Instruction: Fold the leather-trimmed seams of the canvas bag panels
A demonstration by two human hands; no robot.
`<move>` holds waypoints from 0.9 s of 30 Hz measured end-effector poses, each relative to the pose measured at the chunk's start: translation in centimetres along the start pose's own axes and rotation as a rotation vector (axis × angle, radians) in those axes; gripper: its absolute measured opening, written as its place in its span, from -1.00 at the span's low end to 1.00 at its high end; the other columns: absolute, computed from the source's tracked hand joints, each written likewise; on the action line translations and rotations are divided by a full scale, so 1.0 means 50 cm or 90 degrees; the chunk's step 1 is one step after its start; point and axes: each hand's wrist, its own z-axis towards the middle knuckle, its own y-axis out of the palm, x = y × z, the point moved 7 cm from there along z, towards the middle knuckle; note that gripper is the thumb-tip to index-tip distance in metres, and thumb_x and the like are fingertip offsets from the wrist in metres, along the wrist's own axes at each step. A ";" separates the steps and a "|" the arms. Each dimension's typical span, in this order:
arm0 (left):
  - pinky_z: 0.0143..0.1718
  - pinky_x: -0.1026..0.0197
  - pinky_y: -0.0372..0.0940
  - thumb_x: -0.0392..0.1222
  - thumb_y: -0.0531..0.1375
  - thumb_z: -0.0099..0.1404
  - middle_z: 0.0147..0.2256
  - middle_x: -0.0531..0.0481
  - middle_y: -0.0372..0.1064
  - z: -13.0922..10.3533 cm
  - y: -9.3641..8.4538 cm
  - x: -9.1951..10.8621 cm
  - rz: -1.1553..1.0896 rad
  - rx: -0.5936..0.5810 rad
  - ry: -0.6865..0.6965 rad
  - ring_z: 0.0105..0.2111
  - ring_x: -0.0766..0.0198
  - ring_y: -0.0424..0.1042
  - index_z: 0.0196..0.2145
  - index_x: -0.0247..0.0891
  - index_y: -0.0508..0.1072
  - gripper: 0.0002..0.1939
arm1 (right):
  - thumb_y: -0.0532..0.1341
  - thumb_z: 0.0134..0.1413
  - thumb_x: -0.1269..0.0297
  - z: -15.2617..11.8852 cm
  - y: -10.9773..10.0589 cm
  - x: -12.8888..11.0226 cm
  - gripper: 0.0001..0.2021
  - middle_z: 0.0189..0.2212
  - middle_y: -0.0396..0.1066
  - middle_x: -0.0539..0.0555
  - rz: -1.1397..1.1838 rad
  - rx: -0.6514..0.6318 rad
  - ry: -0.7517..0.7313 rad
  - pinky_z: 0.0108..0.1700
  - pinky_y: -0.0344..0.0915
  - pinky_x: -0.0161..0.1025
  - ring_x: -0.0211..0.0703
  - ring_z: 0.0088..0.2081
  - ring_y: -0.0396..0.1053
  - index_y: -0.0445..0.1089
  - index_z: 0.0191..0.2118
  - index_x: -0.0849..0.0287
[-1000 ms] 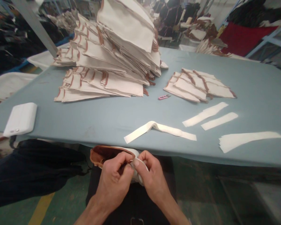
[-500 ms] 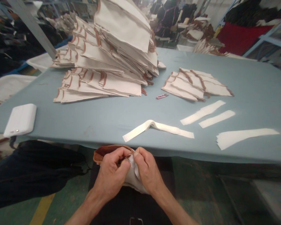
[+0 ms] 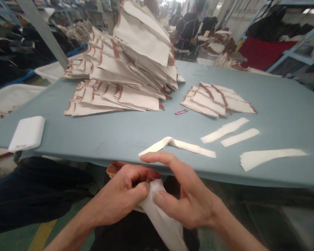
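Observation:
Over my lap, just below the table's front edge, my left hand pinches the edge of a brown and white fabric piece. The brown rim of the piece shows left of that hand. My right hand is spread, its thumb touching the white cloth and its index finger stretched out above it. A cream strip folded in the middle lies on the table just beyond my right fingers. The cloth's lower part hangs down toward the bottom of the view.
The table bears a tall stack of cream pieces, a smaller pile, pink snips, loose strips, fanned strips and a white box. A dark-clothed leg is at left.
My right hand has let its pinch go and spread its fingers over the cloth. The white cloth now hangs lower and to the right. My left hand keeps its pinch.

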 end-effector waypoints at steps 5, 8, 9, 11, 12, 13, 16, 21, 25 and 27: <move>-0.46 0.33 0.14 -0.33 0.06 0.18 -0.41 0.08 0.44 -0.009 0.001 0.021 0.055 -0.019 0.026 -0.42 0.30 0.33 -0.35 -0.24 0.56 -0.75 | 0.21 -0.03 0.33 0.038 0.024 0.016 -0.61 -0.29 0.54 0.05 -0.045 -0.124 -0.003 -0.23 0.31 -0.26 -0.16 -0.33 0.42 0.44 -0.02 0.20; -0.44 0.33 0.18 -0.38 0.05 0.18 -0.39 0.12 0.43 -0.016 -0.010 0.013 0.087 0.025 0.017 -0.41 0.32 0.36 -0.33 -0.20 0.51 -0.75 | 0.20 -0.03 0.33 0.035 0.028 0.040 -0.80 -0.44 0.46 -0.02 -0.100 -0.175 0.055 -0.34 0.17 -0.28 -0.23 -0.46 0.28 0.45 -0.22 0.16; -0.45 0.33 0.19 -0.38 0.06 0.18 -0.39 0.14 0.42 -0.018 -0.013 0.006 0.097 0.043 0.005 -0.43 0.33 0.37 -0.32 -0.19 0.49 -0.76 | 0.20 -0.01 0.34 0.032 0.027 0.046 -0.89 -0.48 0.42 -0.04 -0.115 -0.179 0.078 -0.36 0.12 -0.29 -0.25 -0.48 0.24 0.42 -0.30 0.15; -0.48 0.34 0.20 -0.38 0.08 0.21 -0.41 0.16 0.40 -0.022 -0.015 -0.004 0.123 0.072 -0.006 -0.46 0.34 0.37 -0.31 -0.17 0.44 -0.81 | 0.19 -0.01 0.36 0.025 0.024 0.053 -0.94 -0.56 0.30 -0.08 -0.155 -0.171 0.109 -0.41 0.01 -0.30 -0.30 -0.52 0.15 0.31 -0.45 0.15; -0.47 0.33 0.21 -0.38 0.09 0.22 -0.41 0.17 0.41 -0.024 -0.016 -0.006 0.142 0.088 0.004 -0.46 0.34 0.39 -0.31 -0.16 0.43 -0.82 | 0.20 -0.02 0.36 0.022 0.025 0.055 -0.88 -0.59 0.23 -0.10 -0.172 -0.166 0.118 -0.42 -0.04 -0.29 -0.31 -0.54 0.10 0.25 -0.50 0.15; -0.45 0.33 0.23 -0.38 0.09 0.23 -0.41 0.17 0.41 -0.025 -0.015 -0.005 0.165 0.104 0.026 -0.44 0.33 0.41 -0.31 -0.16 0.41 -0.83 | 0.20 -0.03 0.37 0.020 0.028 0.056 -0.85 -0.61 0.18 -0.11 -0.178 -0.161 0.122 -0.43 -0.08 -0.29 -0.32 -0.54 0.07 0.21 -0.53 0.15; -0.39 0.31 0.26 -0.40 0.09 0.26 -0.42 0.17 0.44 -0.032 -0.015 0.006 0.261 0.175 0.129 -0.41 0.32 0.47 -0.32 -0.15 0.38 -0.83 | 0.18 -0.03 0.40 0.016 0.037 0.061 -0.86 -0.60 0.19 -0.11 -0.134 -0.121 0.133 -0.42 -0.06 -0.31 -0.34 -0.54 0.10 0.22 -0.53 0.16; -0.36 0.31 0.33 -0.47 0.05 0.34 -0.39 0.13 0.51 -0.049 0.000 0.014 0.366 0.263 0.349 -0.42 0.33 0.53 -0.21 -0.16 0.37 -0.77 | 0.15 -0.04 0.40 0.003 0.059 0.088 -0.86 -0.63 0.11 -0.14 0.047 -0.101 0.229 -0.49 -0.05 -0.36 -0.36 -0.56 0.03 0.21 -0.55 0.16; -0.31 0.30 0.41 -0.54 0.08 0.31 -0.35 0.01 0.55 -0.063 0.012 0.012 0.389 0.311 0.504 -0.41 0.31 0.53 -0.12 -0.24 0.37 -0.71 | 0.22 0.03 0.30 -0.025 0.084 0.120 -0.88 -0.60 0.08 -0.15 0.258 -0.127 0.353 -0.51 -0.04 -0.38 -0.36 -0.54 -0.04 0.28 -0.47 0.16; -0.29 0.27 0.44 -0.55 0.10 0.30 -0.32 -0.05 0.57 -0.065 0.014 0.009 0.400 0.320 0.537 -0.37 0.28 0.55 -0.07 -0.28 0.39 -0.69 | 0.26 0.03 0.22 -0.037 0.095 0.131 -0.83 -0.59 0.08 -0.15 0.346 -0.127 0.375 -0.50 -0.05 -0.38 -0.36 -0.53 -0.06 0.29 -0.44 0.16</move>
